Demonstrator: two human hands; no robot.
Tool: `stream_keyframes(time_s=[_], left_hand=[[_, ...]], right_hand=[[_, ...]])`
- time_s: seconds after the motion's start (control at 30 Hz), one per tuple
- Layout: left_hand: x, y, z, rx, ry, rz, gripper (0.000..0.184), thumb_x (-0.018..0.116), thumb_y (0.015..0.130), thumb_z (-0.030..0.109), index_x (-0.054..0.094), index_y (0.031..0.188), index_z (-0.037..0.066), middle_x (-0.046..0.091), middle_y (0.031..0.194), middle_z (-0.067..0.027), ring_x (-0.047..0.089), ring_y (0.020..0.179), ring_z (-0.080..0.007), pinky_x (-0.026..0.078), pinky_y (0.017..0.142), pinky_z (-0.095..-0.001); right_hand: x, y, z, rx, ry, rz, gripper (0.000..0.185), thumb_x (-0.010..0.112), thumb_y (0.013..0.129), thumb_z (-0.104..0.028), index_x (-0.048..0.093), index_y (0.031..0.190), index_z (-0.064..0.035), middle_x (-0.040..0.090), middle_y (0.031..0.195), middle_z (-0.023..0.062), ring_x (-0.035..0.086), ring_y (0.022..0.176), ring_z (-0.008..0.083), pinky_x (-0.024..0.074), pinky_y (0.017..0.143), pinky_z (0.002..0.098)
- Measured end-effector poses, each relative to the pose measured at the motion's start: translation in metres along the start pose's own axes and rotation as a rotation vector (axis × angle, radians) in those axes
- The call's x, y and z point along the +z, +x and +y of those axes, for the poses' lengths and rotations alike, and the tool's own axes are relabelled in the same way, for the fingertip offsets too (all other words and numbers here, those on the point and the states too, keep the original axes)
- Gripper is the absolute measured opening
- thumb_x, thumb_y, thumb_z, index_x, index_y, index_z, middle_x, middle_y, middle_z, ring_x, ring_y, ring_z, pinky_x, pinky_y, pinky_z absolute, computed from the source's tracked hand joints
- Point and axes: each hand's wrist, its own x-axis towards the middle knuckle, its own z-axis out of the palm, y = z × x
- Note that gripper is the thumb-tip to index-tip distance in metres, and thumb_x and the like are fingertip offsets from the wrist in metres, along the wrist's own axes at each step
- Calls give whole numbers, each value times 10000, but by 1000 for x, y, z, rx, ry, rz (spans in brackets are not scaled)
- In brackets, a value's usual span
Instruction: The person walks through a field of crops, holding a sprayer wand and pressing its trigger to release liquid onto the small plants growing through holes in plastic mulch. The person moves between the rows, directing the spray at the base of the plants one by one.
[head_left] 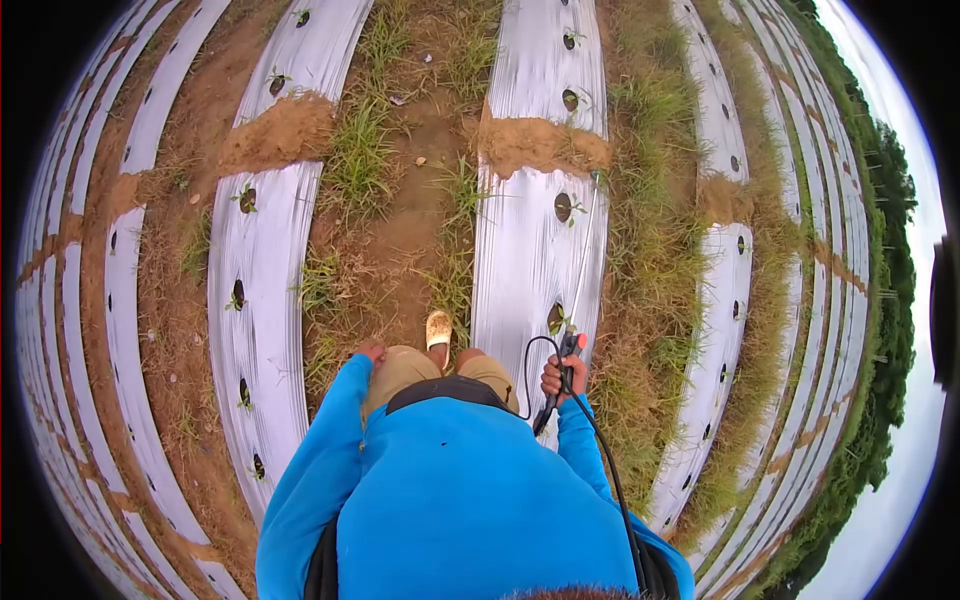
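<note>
My right hand (563, 378) is closed around the black handle of a sprayer wand (570, 346), which has a red part near its top. Its thin lance (586, 255) reaches forward over the white plastic mulch, its tip near the mound of soil across the bed. A black hose (606, 450) runs from the handle back past my right side. Beside the lance, a small seedling (563, 207) grows in a round hole; another seedling (556, 318) is just ahead of the handle. My left hand (373, 352) hangs by my left thigh, its fingers mostly hidden.
Long mulch-covered beds (262, 270) with seedlings in holes run on both sides. Brown soil mounds (278, 132) cross them. A dirt path with grass (405, 230) lies between beds, with my light-coloured shoe (438, 328) on it. Trees (885, 300) line the right edge.
</note>
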Motion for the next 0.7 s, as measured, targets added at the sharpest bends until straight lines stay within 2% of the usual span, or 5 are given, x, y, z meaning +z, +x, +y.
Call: stream_keyframes(time_s=[0.17,0.3,0.5,0.57,0.7], left_hand=[[-53,-7,205,131,-388,106,213,488,857,259,547,871,55,547,685,-22,471,504,-83,342,405,-243],[-107,44,268,313,-354,97,223,464,877,262,545,880,55,552,698,-18,475,515,-75,333,408,-230],[-180,146,268,31,-352,235,217,484,836,281,547,899,83,548,655,-43,475,478,-119,366,406,-297],[-191,145,292,-285,-376,268,352,388,884,374,580,824,85,513,565,-29,464,455,-117,345,388,-269],[-239,171,308,-376,-396,99,307,429,846,343,593,789,90,491,516,-36,422,390,-144,319,374,-305]], right_hand=[[64,57,-80,-4,43,-34,150,517,699,-221,443,692,-91,353,521,-18,347,384,102,307,346,245],[107,131,-140,-31,105,-72,142,519,701,-213,458,702,-85,357,518,-13,360,390,109,313,349,251],[153,256,-236,-30,135,-66,144,508,702,-222,462,691,-86,373,514,-2,351,373,116,308,336,254],[176,288,-265,-22,153,-58,160,513,686,-241,448,680,-96,353,510,-8,334,363,116,296,324,250],[253,327,-340,-42,89,-82,165,510,688,-247,438,685,-99,353,514,-13,335,364,112,298,328,249]])
